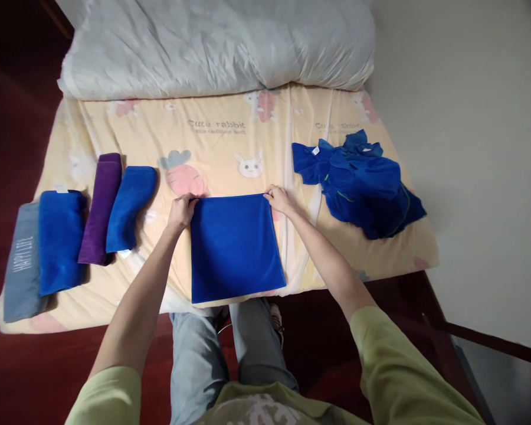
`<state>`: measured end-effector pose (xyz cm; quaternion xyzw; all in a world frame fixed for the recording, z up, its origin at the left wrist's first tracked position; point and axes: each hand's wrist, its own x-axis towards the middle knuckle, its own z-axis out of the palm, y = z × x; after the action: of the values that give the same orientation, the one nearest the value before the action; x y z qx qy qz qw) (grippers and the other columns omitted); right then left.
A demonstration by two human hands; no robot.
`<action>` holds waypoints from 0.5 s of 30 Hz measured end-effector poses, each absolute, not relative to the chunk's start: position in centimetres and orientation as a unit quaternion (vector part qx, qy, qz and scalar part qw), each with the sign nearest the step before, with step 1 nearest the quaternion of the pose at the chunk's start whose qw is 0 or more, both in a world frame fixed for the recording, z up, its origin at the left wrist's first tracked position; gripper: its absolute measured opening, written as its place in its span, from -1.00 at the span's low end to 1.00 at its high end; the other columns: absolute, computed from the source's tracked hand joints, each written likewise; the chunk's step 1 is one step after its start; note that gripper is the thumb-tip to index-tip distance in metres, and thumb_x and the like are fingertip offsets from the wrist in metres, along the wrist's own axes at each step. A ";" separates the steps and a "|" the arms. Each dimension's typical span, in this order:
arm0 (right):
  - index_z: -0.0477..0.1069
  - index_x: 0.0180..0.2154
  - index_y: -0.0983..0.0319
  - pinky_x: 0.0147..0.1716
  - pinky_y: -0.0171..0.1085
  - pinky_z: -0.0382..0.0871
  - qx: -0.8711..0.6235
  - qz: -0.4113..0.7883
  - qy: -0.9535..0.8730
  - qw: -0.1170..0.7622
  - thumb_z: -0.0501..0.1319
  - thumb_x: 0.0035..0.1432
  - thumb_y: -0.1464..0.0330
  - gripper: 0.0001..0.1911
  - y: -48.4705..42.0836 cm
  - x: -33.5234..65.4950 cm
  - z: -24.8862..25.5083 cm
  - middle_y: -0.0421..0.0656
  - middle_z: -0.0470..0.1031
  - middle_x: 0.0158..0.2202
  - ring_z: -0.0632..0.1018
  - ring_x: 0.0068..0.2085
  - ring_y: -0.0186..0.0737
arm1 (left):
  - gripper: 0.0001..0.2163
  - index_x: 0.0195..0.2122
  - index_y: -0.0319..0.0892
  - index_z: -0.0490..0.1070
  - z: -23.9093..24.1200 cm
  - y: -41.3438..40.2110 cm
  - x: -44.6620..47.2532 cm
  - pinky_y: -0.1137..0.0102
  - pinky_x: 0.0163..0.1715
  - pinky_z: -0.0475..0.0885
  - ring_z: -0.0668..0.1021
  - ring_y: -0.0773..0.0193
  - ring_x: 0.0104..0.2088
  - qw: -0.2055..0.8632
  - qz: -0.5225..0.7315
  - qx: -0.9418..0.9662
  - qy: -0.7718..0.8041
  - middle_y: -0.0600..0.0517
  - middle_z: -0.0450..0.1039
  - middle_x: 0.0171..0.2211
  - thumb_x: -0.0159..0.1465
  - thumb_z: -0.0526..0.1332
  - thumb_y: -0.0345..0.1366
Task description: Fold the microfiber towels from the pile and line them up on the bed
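A blue towel (pixel 236 248) lies spread flat as a near-square at the front edge of the bed. My left hand (pixel 183 211) pinches its far left corner, and my right hand (pixel 278 199) pinches the far right corner. Both hands are closed on the cloth, with the far edge drawn straight between them. To the right sits a crumpled heap of blue cloths (pixel 363 183) with white tags and green stitching. At the left lie a folded blue towel (pixel 131 206), a purple towel (pixel 101 209), another folded blue towel (pixel 62 242) and a grey towel (pixel 23 262) with lettering.
The bed (pixel 221 153) has a yellow sheet printed with rabbits and carrots. A rolled white quilt (pixel 221 47) runs along its far side. A pale wall (pixel 482 147) stands at the right. Dark red floor (pixel 9 147) shows left of and below the bed.
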<state>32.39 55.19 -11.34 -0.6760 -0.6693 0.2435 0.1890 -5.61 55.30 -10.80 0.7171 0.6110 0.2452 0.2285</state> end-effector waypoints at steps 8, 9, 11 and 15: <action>0.54 -0.18 0.27 0.09 -0.11 0.49 -0.691 0.250 -0.640 0.223 0.31 0.20 0.47 -0.87 55.0 31.9 -11.7 0.03 0.54 -0.03 0.61 -0.11 -0.10 | -0.78 -0.18 -0.18 0.59 -10.7 57.0 -5.4 0.08 0.15 0.44 0.60 -0.08 0.00 0.237 0.195 0.769 0.560 -0.17 0.64 -0.09 0.20 0.29 -0.22; 0.54 -0.17 0.28 0.07 -0.11 0.51 -0.699 0.269 -0.622 0.231 0.33 0.18 0.47 -0.85 55.0 31.9 -11.8 0.02 0.56 -0.07 0.62 -0.13 -0.12 | -0.78 -0.20 -0.17 0.60 -10.8 57.4 -5.6 0.07 0.13 0.45 0.61 -0.08 -0.03 0.246 0.183 0.770 0.559 -0.15 0.65 -0.12 0.17 0.31 -0.21; 0.54 -0.18 0.30 -0.01 -0.13 0.54 -0.709 0.319 -0.579 0.247 0.36 0.13 0.46 -0.83 55.1 32.1 -11.9 -0.04 0.60 -0.19 0.62 -0.20 -0.14 | -0.80 -0.25 -0.15 0.61 -10.8 58.2 -5.9 0.10 0.05 0.50 0.62 -0.04 -0.12 0.272 0.162 0.761 0.565 -0.11 0.65 -0.19 0.12 0.34 -0.20; 0.53 -0.23 0.31 -0.10 -0.16 0.58 -0.707 0.374 -0.530 0.282 0.36 0.08 0.46 -0.84 55.8 32.7 -12.2 -0.08 0.60 -0.30 0.63 -0.25 -0.15 | -0.82 -0.29 -0.16 0.60 -10.9 59.7 -6.5 0.16 -0.06 0.55 0.61 0.06 -0.24 0.305 0.168 0.733 0.585 -0.07 0.64 -0.27 0.10 0.36 -0.22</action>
<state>32.74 55.81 -12.21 -0.7071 -0.5296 0.3740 0.2824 -6.54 59.68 -10.92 0.7325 0.5849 0.1676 0.3053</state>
